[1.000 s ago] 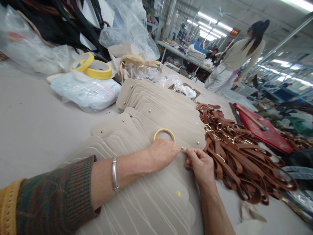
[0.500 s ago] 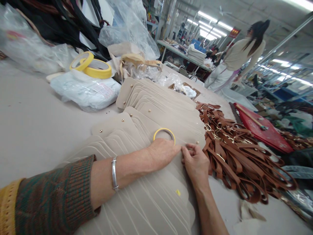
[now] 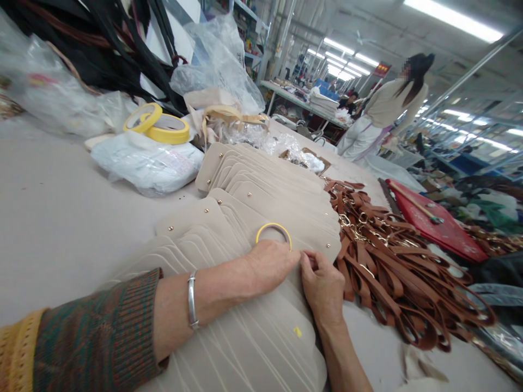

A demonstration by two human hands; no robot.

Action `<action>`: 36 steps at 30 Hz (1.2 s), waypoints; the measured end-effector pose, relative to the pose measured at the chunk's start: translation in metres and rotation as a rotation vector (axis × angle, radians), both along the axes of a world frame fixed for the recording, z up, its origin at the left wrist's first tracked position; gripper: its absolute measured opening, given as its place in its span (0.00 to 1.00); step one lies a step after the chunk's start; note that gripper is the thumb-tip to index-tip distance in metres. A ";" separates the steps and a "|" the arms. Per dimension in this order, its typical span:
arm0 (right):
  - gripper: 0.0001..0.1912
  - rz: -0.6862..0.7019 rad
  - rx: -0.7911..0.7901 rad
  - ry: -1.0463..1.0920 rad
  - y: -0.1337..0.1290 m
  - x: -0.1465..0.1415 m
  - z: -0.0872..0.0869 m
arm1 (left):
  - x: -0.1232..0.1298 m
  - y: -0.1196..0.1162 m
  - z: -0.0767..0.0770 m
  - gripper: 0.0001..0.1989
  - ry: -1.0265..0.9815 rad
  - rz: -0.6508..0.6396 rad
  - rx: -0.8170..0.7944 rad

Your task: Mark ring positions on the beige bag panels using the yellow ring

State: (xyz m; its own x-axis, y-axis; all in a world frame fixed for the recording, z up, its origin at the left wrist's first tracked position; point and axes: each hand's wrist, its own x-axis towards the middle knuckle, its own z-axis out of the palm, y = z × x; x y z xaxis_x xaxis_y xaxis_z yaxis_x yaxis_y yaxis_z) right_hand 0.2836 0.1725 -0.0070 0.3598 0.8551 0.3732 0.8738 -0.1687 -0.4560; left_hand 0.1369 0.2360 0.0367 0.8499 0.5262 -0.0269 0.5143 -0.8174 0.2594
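Overlapping beige panels (image 3: 241, 223) with small gold studs spread over the middle of the table. My left hand (image 3: 272, 265) lies over them, closed round a roll of yellow tape (image 3: 273, 226), whose upper rim shows above the knuckles. Close against its fingertips is my right hand (image 3: 322, 280), its thumb and forefinger pinched together; what lies between them is too small to make out. A bit of yellow tape (image 3: 297, 331) sticks to a panel nearer me.
Brown straps with gold clasps (image 3: 384, 261) are heaped at the right, beside a red flat piece (image 3: 433, 220). Two yellow tape rolls (image 3: 169, 129) rest on a white plastic packet (image 3: 147, 160) at the left. A person (image 3: 388, 109) stands beyond the table.
The whole view has shifted slightly, so the table's things appear a little lower. My hands keep nearly the same pose, fingertips together, the tape roll still in my left hand.
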 end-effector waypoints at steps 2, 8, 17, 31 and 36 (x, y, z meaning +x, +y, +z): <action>0.16 0.025 -0.019 -0.011 -0.001 0.002 0.000 | -0.002 0.000 -0.003 0.09 -0.046 -0.019 0.016; 0.17 0.251 -0.281 0.068 -0.015 0.011 0.005 | -0.011 0.003 0.006 0.07 -0.274 -0.039 0.102; 0.17 0.153 -0.073 0.608 -0.019 0.026 0.026 | -0.009 0.003 0.001 0.21 -0.419 -0.040 -0.036; 0.08 0.397 0.278 -0.020 -0.018 0.004 0.030 | -0.006 0.000 -0.005 0.14 -0.368 -0.084 -0.039; 0.10 0.329 0.426 -0.136 -0.014 -0.001 0.022 | -0.002 0.005 -0.010 0.07 -0.414 -0.073 -0.067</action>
